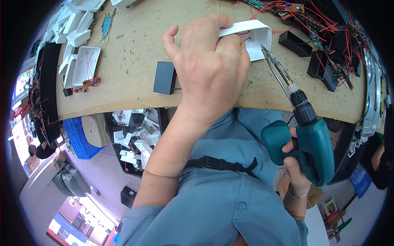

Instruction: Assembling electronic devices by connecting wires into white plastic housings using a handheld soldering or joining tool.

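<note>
Roughly midway on one piece, as far as one look tells. Left hand (211,61) grasps an open white plastic box-shaped housing (258,41) near the tabletop's (135,49) far edge, right of centre; little finger sticks out. Thin red wires (246,39) show inside. Right hand (297,166) is wrapped round the handle of a dark green pistol-shaped soldering gun (316,139), held mostly past the near edge, slim metal tip (282,69) reaching up to the housing's open right side. Tip touching or just apart: can't tell. Trigger pressed: can't tell.

Done, apparently: wires sit in the housing, tool is up at it. Not done: no cover on; no board visible inside, though the hand hides part. Any finished joint: can't say.

Toward the left edge, a shallow open white plastic shell (87,65) with red wires lies beside a small orange-brown circuit board (90,83); looks unfinished too. White plastic shells (78,24) pile at the far left corner. Far right corner: tangled red wires and green circuit boards (312,24), open black plastic boxes (295,44) nearby, so plenty seems left. Closed-looking black rectangular box (164,77) lies toward the near edge, just left of the left wrist.
</note>
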Motion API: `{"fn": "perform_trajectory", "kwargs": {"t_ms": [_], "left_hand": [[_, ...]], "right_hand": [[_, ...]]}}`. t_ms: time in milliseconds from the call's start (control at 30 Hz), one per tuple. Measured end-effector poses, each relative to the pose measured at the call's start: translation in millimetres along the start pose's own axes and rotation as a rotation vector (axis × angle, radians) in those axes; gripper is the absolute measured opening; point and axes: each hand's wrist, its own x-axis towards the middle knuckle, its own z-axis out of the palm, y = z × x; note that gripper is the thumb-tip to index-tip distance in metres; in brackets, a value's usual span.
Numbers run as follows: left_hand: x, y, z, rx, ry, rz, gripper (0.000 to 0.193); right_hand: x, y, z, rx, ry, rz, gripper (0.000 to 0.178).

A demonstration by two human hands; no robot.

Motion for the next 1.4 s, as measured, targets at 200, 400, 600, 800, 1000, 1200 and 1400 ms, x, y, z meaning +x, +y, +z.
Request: {"fn": "perform_trajectory", "kwargs": {"t_ms": [200,400,600,800,1000,1200,1400], "left_hand": [[2,-2,-1,0.012,0.037,0.048,0.008],[3,-4,-4,0.011,0.046,0.057,0.008],[3,-5,-4,0.007,0.050,0.064,0.008],[4,-4,-4,-0.017,0.028,0.044,0.009],[3,-7,-5,-0.031,0.060,0.071,0.009],[3,-6,-3,-0.088,0.041,0.044,0.010],[3,-9,-4,-0.075,0.072,0.060,0.010]], "right_hand": [[7,2,3,0.008,0.002,-0.018,0.049],[15,1,7,0.035,0.009,0.007,0.048],[18,2,10,0.096,0.033,0.044,0.046],[20,-4,11,0.068,0.055,0.050,0.044],[20,-11,10,-0.003,0.072,0.072,0.041],[21,-15,10,0.002,0.062,0.096,0.038],[19,-17,13,0.074,0.083,0.150,0.038]]}}
